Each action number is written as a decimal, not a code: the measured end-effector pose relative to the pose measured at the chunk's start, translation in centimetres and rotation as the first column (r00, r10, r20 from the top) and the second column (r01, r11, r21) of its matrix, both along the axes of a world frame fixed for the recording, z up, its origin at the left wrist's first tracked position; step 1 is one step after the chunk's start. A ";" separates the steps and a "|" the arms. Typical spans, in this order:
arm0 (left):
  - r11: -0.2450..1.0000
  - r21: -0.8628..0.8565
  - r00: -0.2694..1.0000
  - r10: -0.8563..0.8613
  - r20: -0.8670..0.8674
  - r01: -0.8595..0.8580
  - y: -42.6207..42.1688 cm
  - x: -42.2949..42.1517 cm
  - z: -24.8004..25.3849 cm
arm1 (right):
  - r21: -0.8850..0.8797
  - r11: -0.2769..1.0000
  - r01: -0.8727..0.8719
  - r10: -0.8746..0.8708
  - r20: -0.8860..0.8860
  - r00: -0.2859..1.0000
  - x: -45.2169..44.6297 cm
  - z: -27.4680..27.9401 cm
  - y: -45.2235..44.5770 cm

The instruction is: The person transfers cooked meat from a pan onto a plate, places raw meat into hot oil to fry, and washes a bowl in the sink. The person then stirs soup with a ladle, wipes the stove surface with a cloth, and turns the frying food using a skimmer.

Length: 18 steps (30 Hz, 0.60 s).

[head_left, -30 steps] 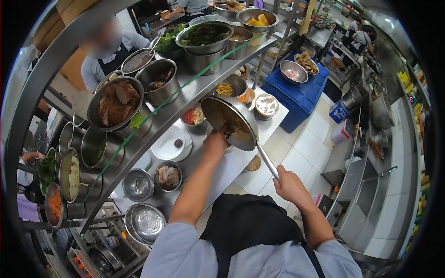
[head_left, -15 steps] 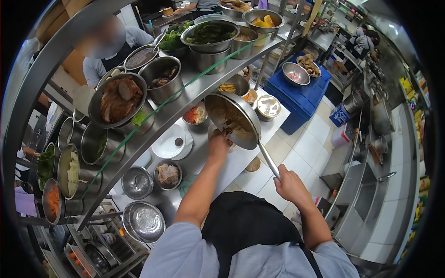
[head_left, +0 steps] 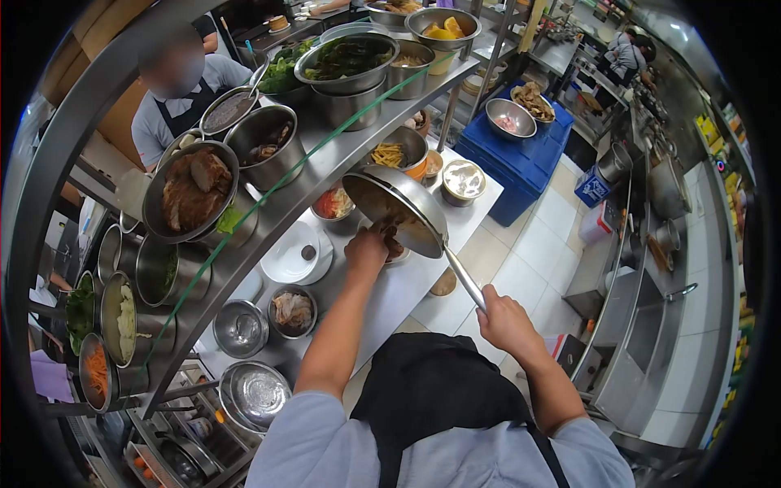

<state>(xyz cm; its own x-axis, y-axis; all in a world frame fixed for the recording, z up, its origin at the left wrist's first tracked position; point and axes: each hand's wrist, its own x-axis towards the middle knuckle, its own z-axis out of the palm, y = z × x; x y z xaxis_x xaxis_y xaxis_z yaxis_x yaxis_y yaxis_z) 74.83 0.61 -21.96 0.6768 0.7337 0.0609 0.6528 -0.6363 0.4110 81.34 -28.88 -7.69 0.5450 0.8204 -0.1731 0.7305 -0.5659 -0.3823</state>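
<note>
My right hand is wrapped round the long metal handle of a frying pan. The pan is tipped steeply on its side above the counter, its inside facing my left. At its lower rim is my left hand, fingers curled in beside dark brown food pieces; whatever they grip is hidden. Under the pan, part of a pale dish shows. Left of my left hand are a stack of white plates with a small dark round item on it and a metal bowl of pale raw-looking meat.
Overhead, a steel shelf carries several metal bowls, including a bowl of brown meat and a bowl of green leaves. A blue bin stands beyond the counter's far end. Sinks line the right wall. A co-worker stands across the shelf.
The pan stays tipped, its inside turned further from view, with brown food pieces now showing at its lower rim. My left hand remains there. The whole view has shifted slightly.
</note>
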 end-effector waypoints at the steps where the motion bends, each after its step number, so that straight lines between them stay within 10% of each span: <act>1: 1.000 -0.005 1.000 -0.009 0.012 0.009 -0.3 0.2 0.7 | -0.010 1.000 0.006 -0.006 0.009 1.000 -0.1 0.0 0.1; 18: 0.998 0.045 0.991 -0.048 -0.121 0.054 1.1 -0.2 -0.3 | -0.062 0.997 0.041 -0.037 0.052 0.998 -0.2 1.2 -0.4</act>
<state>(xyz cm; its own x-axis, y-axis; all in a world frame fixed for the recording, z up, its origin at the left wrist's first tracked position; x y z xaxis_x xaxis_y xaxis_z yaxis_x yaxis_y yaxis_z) 74.66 1.73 -22.21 0.7177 0.6963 0.0115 0.6618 -0.6871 0.2998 81.14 -29.29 -6.44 0.5857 0.7868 -0.1947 0.7250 -0.6160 -0.3082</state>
